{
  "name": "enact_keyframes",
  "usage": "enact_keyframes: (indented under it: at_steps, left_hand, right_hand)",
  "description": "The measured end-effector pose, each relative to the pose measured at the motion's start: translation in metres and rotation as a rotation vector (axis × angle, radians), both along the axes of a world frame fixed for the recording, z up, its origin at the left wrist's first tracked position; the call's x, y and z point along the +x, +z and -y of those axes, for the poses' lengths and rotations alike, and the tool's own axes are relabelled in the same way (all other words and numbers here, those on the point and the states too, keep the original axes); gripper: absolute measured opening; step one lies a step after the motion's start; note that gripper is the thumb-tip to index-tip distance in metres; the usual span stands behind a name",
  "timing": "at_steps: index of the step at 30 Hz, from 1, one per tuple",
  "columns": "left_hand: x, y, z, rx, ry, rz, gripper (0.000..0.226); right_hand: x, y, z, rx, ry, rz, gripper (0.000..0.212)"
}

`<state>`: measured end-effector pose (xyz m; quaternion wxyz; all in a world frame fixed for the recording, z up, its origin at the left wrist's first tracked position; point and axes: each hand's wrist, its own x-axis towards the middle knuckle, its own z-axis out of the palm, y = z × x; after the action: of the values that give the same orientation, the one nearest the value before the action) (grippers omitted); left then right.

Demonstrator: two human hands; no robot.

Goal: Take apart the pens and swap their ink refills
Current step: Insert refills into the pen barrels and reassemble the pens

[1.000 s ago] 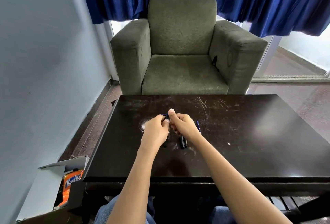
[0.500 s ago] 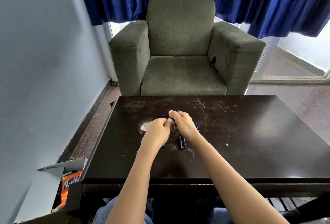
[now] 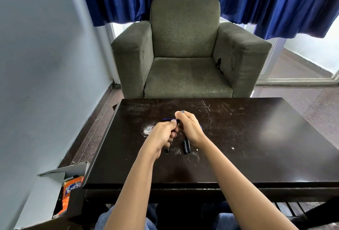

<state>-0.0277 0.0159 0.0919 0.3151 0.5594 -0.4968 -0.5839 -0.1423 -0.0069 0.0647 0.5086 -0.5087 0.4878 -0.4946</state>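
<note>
A pale grey-blue wall (image 3: 45,64) runs down the left, blue curtains (image 3: 238,0) hang across the far side, and an olive-green armchair (image 3: 185,50) sits just beyond a dark, scratched wooden table (image 3: 256,138). On the floor at the near left, beside the table's corner, an open cardboard box (image 3: 60,172) holds an orange packet (image 3: 70,191). Both bare forearms reach in from the near edge and meet over the middle of the tabletop, the two hands touching each other. The left hand (image 3: 161,136) has its fingers curled in and its thumb pressed down, pinching a small dark pen piece (image 3: 177,121); a thin blue refill (image 3: 166,119) sticks out from that pinch toward the left, level above the table. The right hand (image 3: 190,129) is curled too, thumb uppermost, gripping a second pen part whose blue tip (image 3: 182,111) shows just past the thumb on the far side; how much of the part lies inside the fist cannot be told. A sliver of blue (image 3: 201,126) also peeks out at the right edge of that hand. On the table just near the right wrist lie two black barrels (image 3: 186,146), side by side and touching, pointing near to far. A shorter black piece (image 3: 167,150) lies just under the heel of the left hand, apart from the pair.
</note>
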Motion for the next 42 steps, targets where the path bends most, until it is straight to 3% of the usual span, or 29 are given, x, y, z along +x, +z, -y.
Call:
enact_keyframes:
  at_steps: [12,16,22,25,29,30,32,35,42]
  left_hand:
    - [0.003,0.008,-0.001,0.339,-0.028,-0.392,0.04]
    - [0.004,0.01,-0.002,0.411,-0.061,-0.479,0.039]
    - [0.005,0.01,-0.002,0.461,-0.079,-0.549,0.04]
    - [0.0,0.007,-0.001,0.258,-0.018,-0.352,0.039]
    - [-0.004,0.001,-0.005,-0.264,0.011,0.389,0.032]
    - [-0.004,0.0,-0.006,-0.367,0.008,0.522,0.03]
    - [-0.003,-0.002,-0.005,-0.438,-0.001,0.614,0.03]
    - [-0.005,-0.002,-0.003,-0.354,-0.01,0.524,0.034]
    - [-0.002,0.005,-0.004,-0.064,-0.009,0.015,0.045]
  right_hand:
    - [-0.001,0.001,-0.002,-0.105,-0.037,0.046,0.031]
    - [-0.001,0.0,-0.002,-0.139,-0.024,0.052,0.022]
    - [-0.003,0.001,-0.003,-0.18,-0.014,0.072,0.029]
    - [-0.005,-0.001,0.0,-0.144,-0.008,-0.016,0.037]
    - [-0.003,-0.005,0.003,-0.058,-0.035,-0.307,0.057]
    - [-0.003,-0.006,0.004,-0.034,-0.063,-0.352,0.056]
    - [-0.003,-0.006,0.004,0.003,-0.101,-0.383,0.052]
    - [-0.003,-0.005,0.002,-0.011,-0.063,-0.289,0.046]
    - [-0.004,-0.006,0.003,-0.049,0.053,-0.118,0.039]
